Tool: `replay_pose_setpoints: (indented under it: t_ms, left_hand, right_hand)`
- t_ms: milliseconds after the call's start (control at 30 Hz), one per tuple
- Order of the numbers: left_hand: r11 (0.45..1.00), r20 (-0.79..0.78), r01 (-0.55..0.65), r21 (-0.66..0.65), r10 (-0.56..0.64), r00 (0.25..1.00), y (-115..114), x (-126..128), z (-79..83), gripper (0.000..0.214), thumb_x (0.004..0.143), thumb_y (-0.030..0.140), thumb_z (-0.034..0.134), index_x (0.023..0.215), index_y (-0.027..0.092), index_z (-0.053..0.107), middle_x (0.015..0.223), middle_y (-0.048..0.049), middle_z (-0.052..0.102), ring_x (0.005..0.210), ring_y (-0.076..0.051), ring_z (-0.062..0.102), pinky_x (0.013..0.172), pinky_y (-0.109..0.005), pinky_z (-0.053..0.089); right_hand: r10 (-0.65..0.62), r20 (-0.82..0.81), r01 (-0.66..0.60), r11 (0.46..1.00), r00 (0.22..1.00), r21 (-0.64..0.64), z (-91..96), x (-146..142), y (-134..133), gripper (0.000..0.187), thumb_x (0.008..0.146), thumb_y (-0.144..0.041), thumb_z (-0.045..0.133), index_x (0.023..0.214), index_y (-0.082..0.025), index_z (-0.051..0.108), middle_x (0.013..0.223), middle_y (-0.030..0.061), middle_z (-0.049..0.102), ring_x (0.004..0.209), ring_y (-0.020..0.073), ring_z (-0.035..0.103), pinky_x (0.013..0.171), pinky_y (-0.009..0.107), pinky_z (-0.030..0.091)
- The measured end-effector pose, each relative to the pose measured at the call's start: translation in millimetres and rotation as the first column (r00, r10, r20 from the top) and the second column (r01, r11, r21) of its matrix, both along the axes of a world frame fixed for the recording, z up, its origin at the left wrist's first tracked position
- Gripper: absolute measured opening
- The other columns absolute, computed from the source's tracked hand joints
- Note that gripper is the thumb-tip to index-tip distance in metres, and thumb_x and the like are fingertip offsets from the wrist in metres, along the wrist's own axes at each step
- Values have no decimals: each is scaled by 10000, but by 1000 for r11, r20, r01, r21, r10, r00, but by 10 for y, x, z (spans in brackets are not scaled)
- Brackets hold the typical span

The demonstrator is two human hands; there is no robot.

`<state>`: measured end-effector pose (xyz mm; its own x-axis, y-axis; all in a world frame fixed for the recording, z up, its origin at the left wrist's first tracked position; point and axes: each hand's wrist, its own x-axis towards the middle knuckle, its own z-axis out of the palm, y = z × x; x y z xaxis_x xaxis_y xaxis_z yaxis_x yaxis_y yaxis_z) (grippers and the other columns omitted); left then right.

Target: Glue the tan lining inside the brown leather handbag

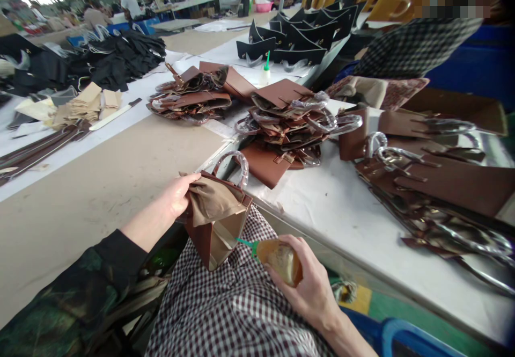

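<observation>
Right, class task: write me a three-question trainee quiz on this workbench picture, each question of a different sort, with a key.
1. True or false: the right hand holds a squeeze bottle with a green nozzle.
2. What does the left hand grip? A) scissors B) a brown bag with tan lining C) a ruler
3. Fill in: the brown bag's handle is covered in clear ____.

Key
1. True; the nozzle points at the bag's lining.
2. B; the left hand holds it at the table edge, over the checked apron.
3. Plastic wrap, as on the brown pieces in the pile behind.
</observation>
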<state>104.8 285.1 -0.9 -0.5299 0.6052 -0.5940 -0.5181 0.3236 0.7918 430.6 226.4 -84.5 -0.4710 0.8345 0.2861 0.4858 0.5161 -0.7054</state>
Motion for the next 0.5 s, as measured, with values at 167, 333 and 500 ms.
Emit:
replay_pose_setpoints:
  t_ms: [167,333,500]
  left_hand:
    - [1000,-5,-22,10,22,1000,-3,-1,-16,168,928,27,617,782,99,657,699,-47,715,583,-146,672,594,-252,569]
    - [999,-1,-33,30,33,999,-17,16,-15,158,924,30,623,785,95,663,706,-53,718,591,-152,678,597,-259,574]
    - [996,18,-63,68,62,998,-20,11,-41,149,894,21,638,771,99,669,706,-64,724,586,-161,680,585,-259,574]
  right_hand:
    - [3,9,-3,1000,1000,-27,-29,-4,-54,490,907,-349,692,1338,-277,471,1186,107,650,1061,286,702,803,376,642]
    - [-40,-21,38,994,999,-101,-61,-18,-82,454,896,-383,703,1287,-292,492,1165,67,681,1016,259,712,863,391,630]
    - [-71,-38,61,972,997,-225,-108,-28,-112,454,884,-417,709,1271,-280,516,1170,62,690,1013,268,708,903,434,610]
